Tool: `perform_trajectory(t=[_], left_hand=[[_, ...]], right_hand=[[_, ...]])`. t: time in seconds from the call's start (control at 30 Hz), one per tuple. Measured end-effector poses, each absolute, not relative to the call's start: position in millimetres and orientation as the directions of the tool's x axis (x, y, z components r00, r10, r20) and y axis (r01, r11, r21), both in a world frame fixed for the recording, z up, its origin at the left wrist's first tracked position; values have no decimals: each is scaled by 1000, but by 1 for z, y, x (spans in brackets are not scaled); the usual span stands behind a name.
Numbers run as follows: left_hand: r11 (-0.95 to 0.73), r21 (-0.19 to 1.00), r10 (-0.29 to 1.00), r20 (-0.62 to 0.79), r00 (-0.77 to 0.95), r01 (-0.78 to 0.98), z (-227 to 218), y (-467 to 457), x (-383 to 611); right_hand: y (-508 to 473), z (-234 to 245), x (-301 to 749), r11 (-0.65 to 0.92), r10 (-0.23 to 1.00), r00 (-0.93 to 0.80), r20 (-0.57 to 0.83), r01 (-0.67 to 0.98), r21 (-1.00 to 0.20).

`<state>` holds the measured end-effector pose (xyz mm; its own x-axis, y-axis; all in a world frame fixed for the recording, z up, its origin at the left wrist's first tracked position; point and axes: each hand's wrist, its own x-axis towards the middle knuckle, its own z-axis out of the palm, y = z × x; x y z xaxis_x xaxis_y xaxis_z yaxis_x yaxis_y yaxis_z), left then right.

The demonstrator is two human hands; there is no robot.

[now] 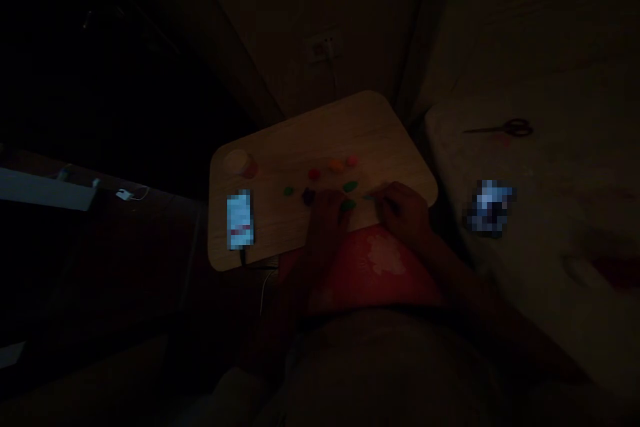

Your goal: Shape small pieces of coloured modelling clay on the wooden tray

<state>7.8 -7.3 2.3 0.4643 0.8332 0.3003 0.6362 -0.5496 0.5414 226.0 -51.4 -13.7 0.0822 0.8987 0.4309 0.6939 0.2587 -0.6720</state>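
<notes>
The scene is very dark. A small wooden table [300,147] holds several little coloured lumps: red [314,174], orange [336,165], green [351,185] and purple [308,196]. My left hand [327,210] rests at the table's near edge beside a green lump [347,205], fingers curled. My right hand [403,210] sits just right of it, its fingertips pinched on a small green piece [369,197].
A lit phone [240,219] lies on the table's left side with a cable hanging off the edge. A round lid or cup [236,161] is at the far left corner. Scissors [515,127] lie on the pale surface to the right. A wall socket [323,48] is behind.
</notes>
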Motion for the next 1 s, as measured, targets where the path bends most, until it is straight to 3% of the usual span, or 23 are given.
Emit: perform_trajectory(t=[0.13, 0.4, 0.7, 1.0], left_hand=[[-492, 648, 859, 253, 445, 581, 1, -7, 7], [-221, 918, 942, 113, 315, 331, 4, -8, 11], [-74, 961, 972, 9, 237, 268, 4, -6, 12], [-241, 872, 954, 133, 268, 426, 3, -3, 7]], right_hand=[[-51, -15, 225, 271, 892, 87, 443, 680, -681], [-52, -14, 225, 266, 894, 113, 433, 644, -718], [-52, -12, 225, 257, 895, 130, 427, 632, -731], [-54, -8, 225, 202, 917, 138, 373, 646, -736]])
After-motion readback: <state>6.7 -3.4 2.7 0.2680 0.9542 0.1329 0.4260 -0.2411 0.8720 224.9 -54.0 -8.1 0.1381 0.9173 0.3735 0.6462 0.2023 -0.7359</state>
